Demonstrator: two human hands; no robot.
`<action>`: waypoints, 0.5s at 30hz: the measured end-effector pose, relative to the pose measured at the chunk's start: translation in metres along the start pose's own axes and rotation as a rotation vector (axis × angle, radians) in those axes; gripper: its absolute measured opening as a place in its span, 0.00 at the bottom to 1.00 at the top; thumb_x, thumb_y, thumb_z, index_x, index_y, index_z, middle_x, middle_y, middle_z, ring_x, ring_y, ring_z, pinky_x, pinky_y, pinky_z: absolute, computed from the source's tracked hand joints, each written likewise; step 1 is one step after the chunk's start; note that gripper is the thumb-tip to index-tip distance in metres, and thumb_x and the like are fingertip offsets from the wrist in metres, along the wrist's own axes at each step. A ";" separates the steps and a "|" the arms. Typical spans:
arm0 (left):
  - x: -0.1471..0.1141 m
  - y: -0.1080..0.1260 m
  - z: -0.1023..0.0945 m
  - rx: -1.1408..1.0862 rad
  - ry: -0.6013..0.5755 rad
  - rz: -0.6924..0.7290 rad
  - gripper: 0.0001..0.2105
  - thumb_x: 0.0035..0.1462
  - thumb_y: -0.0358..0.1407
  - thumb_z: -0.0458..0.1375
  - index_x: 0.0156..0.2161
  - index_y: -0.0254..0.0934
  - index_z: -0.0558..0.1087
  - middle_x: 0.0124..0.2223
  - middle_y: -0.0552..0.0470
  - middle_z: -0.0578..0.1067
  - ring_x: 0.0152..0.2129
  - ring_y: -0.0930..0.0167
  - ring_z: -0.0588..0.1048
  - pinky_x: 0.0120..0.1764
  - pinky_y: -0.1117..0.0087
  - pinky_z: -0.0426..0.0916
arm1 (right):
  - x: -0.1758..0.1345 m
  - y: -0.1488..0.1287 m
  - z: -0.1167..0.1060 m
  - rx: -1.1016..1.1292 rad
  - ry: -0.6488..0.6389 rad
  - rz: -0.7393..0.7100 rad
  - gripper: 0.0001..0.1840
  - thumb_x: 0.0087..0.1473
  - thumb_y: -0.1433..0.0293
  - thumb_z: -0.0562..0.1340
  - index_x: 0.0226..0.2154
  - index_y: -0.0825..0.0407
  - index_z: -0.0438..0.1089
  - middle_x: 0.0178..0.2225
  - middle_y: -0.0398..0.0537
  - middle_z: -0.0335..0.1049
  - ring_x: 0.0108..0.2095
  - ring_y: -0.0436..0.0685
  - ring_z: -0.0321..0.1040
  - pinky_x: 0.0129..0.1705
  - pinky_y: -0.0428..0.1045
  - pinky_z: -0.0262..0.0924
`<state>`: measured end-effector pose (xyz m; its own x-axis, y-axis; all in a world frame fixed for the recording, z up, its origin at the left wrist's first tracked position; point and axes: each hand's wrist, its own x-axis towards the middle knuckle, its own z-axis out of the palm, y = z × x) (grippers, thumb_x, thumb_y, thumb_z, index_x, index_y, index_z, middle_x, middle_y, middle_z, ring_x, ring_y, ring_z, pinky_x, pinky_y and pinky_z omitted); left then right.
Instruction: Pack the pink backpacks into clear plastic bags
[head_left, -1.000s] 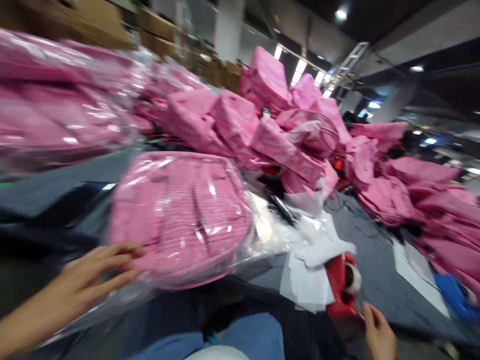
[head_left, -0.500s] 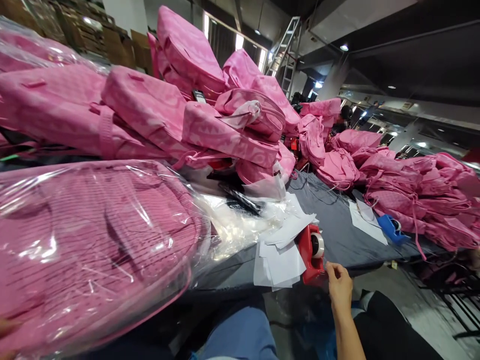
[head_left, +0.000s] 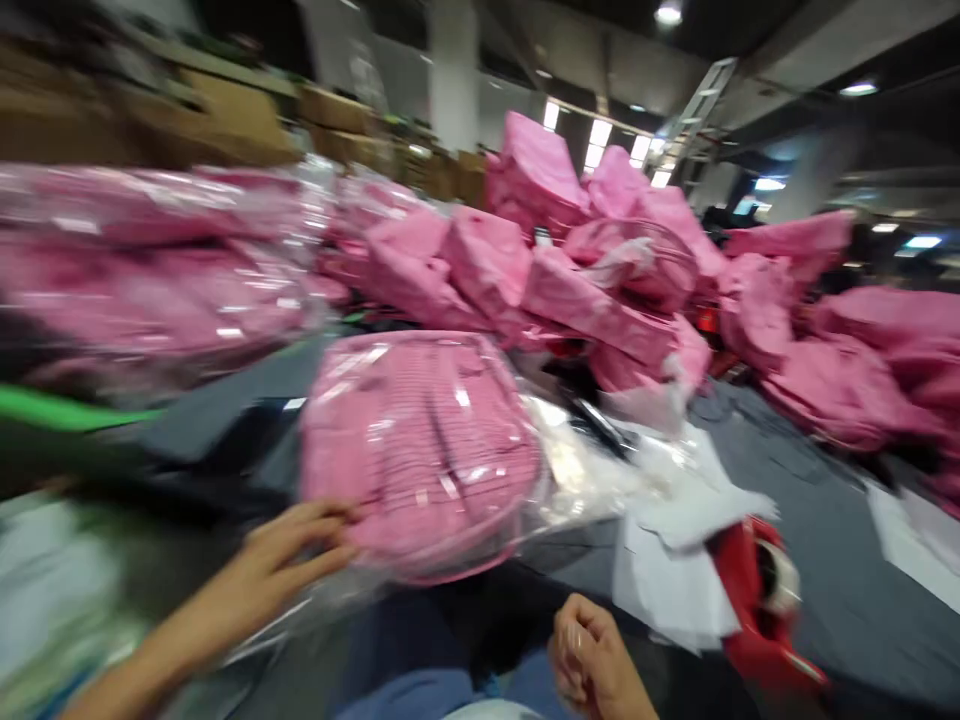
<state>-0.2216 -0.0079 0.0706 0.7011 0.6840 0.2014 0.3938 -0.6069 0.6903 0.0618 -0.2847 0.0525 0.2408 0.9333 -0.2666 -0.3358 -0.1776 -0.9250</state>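
A pink backpack [head_left: 420, 450] in a clear plastic bag lies on the dark table in front of me. My left hand [head_left: 300, 540] reaches to its near left corner, fingers apart and touching the plastic. Close to my body, my right hand [head_left: 589, 650] is closed, its fingers pinched together. A small shiny bit at those fingers looks like a piece of clear tape, though blur hides its edges. Right of that hand stands a red tape dispenser [head_left: 750, 600] with a roll of tape [head_left: 780, 580], beside loose white papers [head_left: 667, 580].
Pink backpacks [head_left: 585, 290] are heaped along the back and right. Bagged ones [head_left: 165, 270] are stacked at the left. Empty clear bags [head_left: 577, 470] lie between the backpack and the papers. Cardboard boxes [head_left: 240, 120] and a ladder [head_left: 701, 110] stand behind.
My view has swung left and the bagged backpack appears farther off. My right hand has left the tape dispenser and come toward my body. My left hand now shows fully at the bag's corner.
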 end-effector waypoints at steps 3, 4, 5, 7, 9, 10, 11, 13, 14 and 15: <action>0.002 0.019 -0.009 -0.107 -0.078 -0.111 0.10 0.58 0.43 0.60 0.32 0.40 0.77 0.48 0.52 0.78 0.48 0.64 0.74 0.55 0.62 0.64 | 0.043 -0.047 0.046 -0.641 -0.281 -0.247 0.26 0.62 0.47 0.61 0.27 0.51 0.62 0.22 0.38 0.56 0.23 0.47 0.51 0.26 0.45 0.44; 0.007 0.023 -0.010 -0.108 -0.079 -0.145 0.06 0.56 0.39 0.61 0.32 0.39 0.76 0.49 0.51 0.78 0.49 0.64 0.73 0.56 0.61 0.63 | 0.060 -0.063 0.060 -0.835 -0.357 -0.355 0.23 0.65 0.51 0.59 0.28 0.51 0.65 0.24 0.40 0.60 0.25 0.48 0.54 0.29 0.46 0.46; 0.012 0.026 -0.012 -0.099 -0.109 -0.178 0.04 0.55 0.36 0.63 0.32 0.38 0.75 0.50 0.50 0.78 0.51 0.64 0.72 0.57 0.60 0.61 | 0.077 -0.076 0.073 -0.997 -0.446 -0.442 0.19 0.67 0.56 0.57 0.30 0.51 0.67 0.26 0.41 0.64 0.27 0.49 0.59 0.30 0.46 0.47; 0.018 0.029 -0.013 -0.100 -0.106 -0.224 0.06 0.52 0.33 0.66 0.28 0.37 0.74 0.50 0.51 0.78 0.51 0.64 0.72 0.58 0.59 0.58 | 0.107 -0.096 0.099 -1.273 -0.646 -0.539 0.12 0.69 0.64 0.56 0.35 0.50 0.70 0.32 0.42 0.72 0.30 0.51 0.67 0.32 0.47 0.47; 0.019 0.029 -0.012 -0.116 -0.099 -0.242 0.07 0.51 0.32 0.68 0.27 0.36 0.74 0.49 0.52 0.78 0.51 0.64 0.72 0.59 0.59 0.56 | 0.130 -0.107 0.121 -1.555 -0.818 -0.569 0.08 0.67 0.68 0.58 0.37 0.49 0.71 0.35 0.43 0.75 0.31 0.52 0.71 0.30 0.48 0.45; 0.018 0.028 -0.011 -0.127 -0.096 -0.242 0.07 0.51 0.32 0.68 0.27 0.37 0.74 0.49 0.53 0.78 0.52 0.64 0.72 0.59 0.58 0.56 | 0.139 -0.110 0.130 -1.697 -0.863 -0.584 0.06 0.66 0.69 0.59 0.37 0.49 0.72 0.36 0.44 0.77 0.31 0.53 0.72 0.29 0.49 0.43; 0.018 0.027 -0.010 -0.138 -0.094 -0.239 0.07 0.51 0.32 0.68 0.27 0.37 0.75 0.49 0.53 0.78 0.52 0.64 0.71 0.59 0.58 0.55 | 0.145 -0.112 0.137 -1.825 -0.874 -0.602 0.06 0.66 0.70 0.60 0.38 0.49 0.73 0.37 0.45 0.77 0.30 0.54 0.73 0.28 0.50 0.40; 0.016 0.024 -0.007 -0.157 -0.091 -0.223 0.06 0.52 0.32 0.67 0.27 0.37 0.75 0.50 0.53 0.77 0.52 0.65 0.71 0.59 0.59 0.55 | 0.154 -0.115 0.148 -1.998 -0.823 -0.615 0.06 0.66 0.71 0.60 0.38 0.49 0.74 0.37 0.47 0.79 0.30 0.56 0.74 0.27 0.52 0.37; 0.016 0.022 -0.007 -0.164 -0.090 -0.213 0.06 0.53 0.32 0.66 0.27 0.37 0.75 0.49 0.53 0.77 0.52 0.65 0.70 0.59 0.59 0.55 | 0.157 -0.117 0.152 -2.034 -0.778 -0.605 0.06 0.66 0.70 0.60 0.38 0.50 0.74 0.37 0.48 0.79 0.31 0.57 0.75 0.27 0.52 0.37; 0.016 0.020 -0.006 -0.169 -0.091 -0.202 0.06 0.53 0.33 0.66 0.27 0.37 0.74 0.49 0.53 0.77 0.52 0.65 0.70 0.59 0.59 0.55 | 0.160 -0.119 0.155 -2.049 -0.723 -0.581 0.05 0.65 0.69 0.61 0.38 0.50 0.74 0.37 0.49 0.79 0.32 0.58 0.75 0.28 0.52 0.38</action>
<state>-0.2061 -0.0072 0.0920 0.6717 0.7407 -0.0098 0.4318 -0.3807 0.8177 -0.0011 -0.0657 0.1615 -0.4946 0.8240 -0.2764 0.8405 0.5344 0.0892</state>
